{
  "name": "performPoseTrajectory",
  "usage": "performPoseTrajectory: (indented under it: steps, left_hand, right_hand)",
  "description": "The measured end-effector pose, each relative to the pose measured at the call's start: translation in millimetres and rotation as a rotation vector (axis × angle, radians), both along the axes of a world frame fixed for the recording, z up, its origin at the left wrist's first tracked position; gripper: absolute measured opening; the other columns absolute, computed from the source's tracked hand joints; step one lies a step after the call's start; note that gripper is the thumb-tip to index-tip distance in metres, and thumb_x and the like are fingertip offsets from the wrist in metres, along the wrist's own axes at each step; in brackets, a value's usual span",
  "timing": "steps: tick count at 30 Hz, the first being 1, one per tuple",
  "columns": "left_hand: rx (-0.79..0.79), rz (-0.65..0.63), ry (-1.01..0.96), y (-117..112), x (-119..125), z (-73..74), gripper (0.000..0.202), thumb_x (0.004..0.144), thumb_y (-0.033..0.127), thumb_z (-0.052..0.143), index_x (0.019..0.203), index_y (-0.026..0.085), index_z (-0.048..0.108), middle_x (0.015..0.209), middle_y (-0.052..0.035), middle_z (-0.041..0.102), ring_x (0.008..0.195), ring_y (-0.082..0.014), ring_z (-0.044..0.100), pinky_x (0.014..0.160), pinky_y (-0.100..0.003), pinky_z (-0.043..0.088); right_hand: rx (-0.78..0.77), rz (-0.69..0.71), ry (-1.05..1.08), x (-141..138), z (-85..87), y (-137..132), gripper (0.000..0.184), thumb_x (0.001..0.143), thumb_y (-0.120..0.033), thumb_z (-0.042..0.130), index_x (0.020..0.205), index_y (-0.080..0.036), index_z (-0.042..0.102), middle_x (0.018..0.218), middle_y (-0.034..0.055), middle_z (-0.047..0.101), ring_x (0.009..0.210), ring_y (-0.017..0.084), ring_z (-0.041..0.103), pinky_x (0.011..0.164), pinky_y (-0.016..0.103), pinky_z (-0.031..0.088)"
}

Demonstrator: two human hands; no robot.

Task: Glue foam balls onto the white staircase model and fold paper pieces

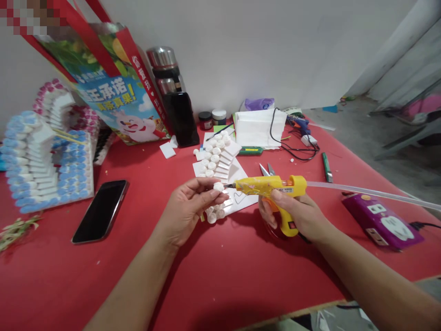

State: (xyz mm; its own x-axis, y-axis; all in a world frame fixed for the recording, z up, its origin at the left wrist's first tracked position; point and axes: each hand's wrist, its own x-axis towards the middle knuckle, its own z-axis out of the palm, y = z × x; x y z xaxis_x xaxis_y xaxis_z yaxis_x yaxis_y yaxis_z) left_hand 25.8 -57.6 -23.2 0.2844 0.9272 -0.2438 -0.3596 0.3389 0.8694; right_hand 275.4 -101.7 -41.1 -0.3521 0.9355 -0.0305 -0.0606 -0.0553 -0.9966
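A small white round piece (218, 186), perhaps a rolled paper swirl, is pinched between the thumb and fingers of my left hand (193, 200). My right hand (292, 211) grips a yellow hot glue gun (257, 185), its nozzle at the right side of that piece. Out of the gun's back runs a long clear glue stick (365, 189). Just behind my left hand stands a white model with steps (223, 168), rows of white round pieces (211, 161) along its side, on a white sheet (243, 202) that my hands partly cover.
Left are a black phone (100, 211), blue and pink stepped models (48, 161) and a shopping bag (117, 101). A second phone (181, 118) leans on a thermos (165, 64). Scissors (267, 169), a green cutter (326, 166) and a purple power strip (382, 220) lie right.
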Motion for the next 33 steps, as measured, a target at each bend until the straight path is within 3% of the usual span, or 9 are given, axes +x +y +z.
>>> performPoseTrajectory:
  steps: [33]
  left_hand:
    - [0.024,0.014,-0.013,1.4,0.1,-3.7,0.022,0.074,0.013,0.09,0.092,0.019,0.08,0.086,-0.0004,0.079,0.082,-0.0152,0.08,0.08,-0.018,0.064]
  right_hand:
    - [-0.01,0.003,-0.071,0.0,-1.4,0.2,0.057,0.102,-0.061,0.048,0.063,-0.02,0.059,0.056,0.0027,0.056,0.052,0.015,0.05,0.053,0.031,0.039]
